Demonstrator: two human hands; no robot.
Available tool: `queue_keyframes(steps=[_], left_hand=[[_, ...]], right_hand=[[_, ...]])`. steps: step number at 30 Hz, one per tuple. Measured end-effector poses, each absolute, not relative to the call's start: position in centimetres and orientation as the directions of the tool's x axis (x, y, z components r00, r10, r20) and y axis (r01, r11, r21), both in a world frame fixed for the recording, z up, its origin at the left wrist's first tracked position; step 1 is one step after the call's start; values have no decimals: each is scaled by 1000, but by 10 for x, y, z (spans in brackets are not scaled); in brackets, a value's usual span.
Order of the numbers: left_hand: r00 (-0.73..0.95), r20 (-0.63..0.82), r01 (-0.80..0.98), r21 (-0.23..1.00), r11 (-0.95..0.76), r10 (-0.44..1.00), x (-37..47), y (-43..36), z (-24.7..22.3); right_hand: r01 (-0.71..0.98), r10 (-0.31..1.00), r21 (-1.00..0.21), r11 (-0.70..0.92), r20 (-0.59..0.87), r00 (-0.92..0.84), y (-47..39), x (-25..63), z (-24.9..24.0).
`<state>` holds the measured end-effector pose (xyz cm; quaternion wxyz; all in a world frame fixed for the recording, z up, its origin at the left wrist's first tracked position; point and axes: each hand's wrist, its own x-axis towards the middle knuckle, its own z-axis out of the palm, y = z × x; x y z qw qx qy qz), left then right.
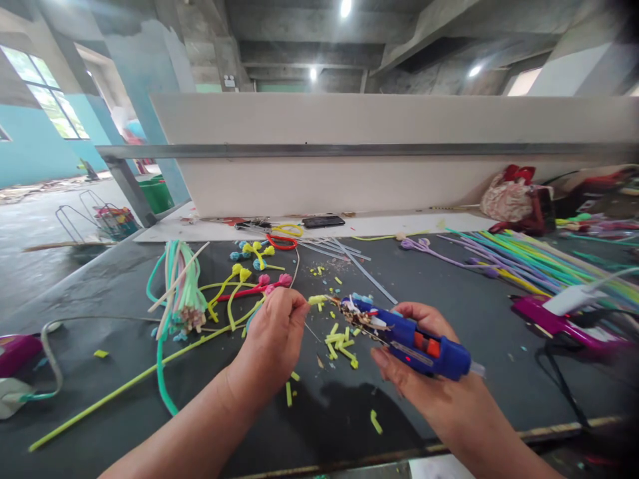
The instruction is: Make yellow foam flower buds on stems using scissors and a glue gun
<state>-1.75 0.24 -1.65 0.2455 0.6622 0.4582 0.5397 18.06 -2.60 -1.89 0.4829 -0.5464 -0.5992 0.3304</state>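
My left hand (277, 329) is closed in a pinch on a long yellow-green pipe cleaner (150, 368), which slants up from the lower left. At its fingertips, a short yellow fuzzy end (316, 300) meets the nozzle of a blue hot glue gun (424, 346). Wrapped around that gun's body is my right hand (444, 392). Burnt, crusty glue residue coats the front of the gun. Beneath the nozzle lie several short yellow cut pieces (340, 340). Whether the fuzzy end joins the long stem is hidden by my fingers.
A bundle of green and pale pipe cleaners (182, 286) stands left, near knotted yellow (242, 273) and pink pieces (279, 281). Clear glue sticks (367, 273) lie behind. Rightward are coloured stems (539, 259), a magenta device (564, 322) with cables, and a black phone (323, 221) farther back.
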Motion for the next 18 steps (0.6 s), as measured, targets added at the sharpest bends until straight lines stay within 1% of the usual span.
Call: queue_keyframes(steps=[4,7,9,12,15,18], left_hand=[[26,480,261,843,-470,877,-18,3,-21],[76,478,234,844,-482,875,-21,5,-24],[113,491,259,825,-502,864,-22,5,-25],[189,516,357,757,-548,836,-21,5,-24],[234,531,424,698,-577,814,-20,4,-23],[217,533,408,712,-571,818,-20,4,-22]], right_hand=[[399,980,-900,175,198,17,-29,177,-17],[410,983,-897,162,183,12,-30,176,-16],[399,983,-905,149,179,37,-28,176,-16],[375,984,-918,128,164,66,-27,176,-17],[426,979,-896,123,181,98,-26,175,-17],[492,966,-862,120,216,143,-24,176,-15]])
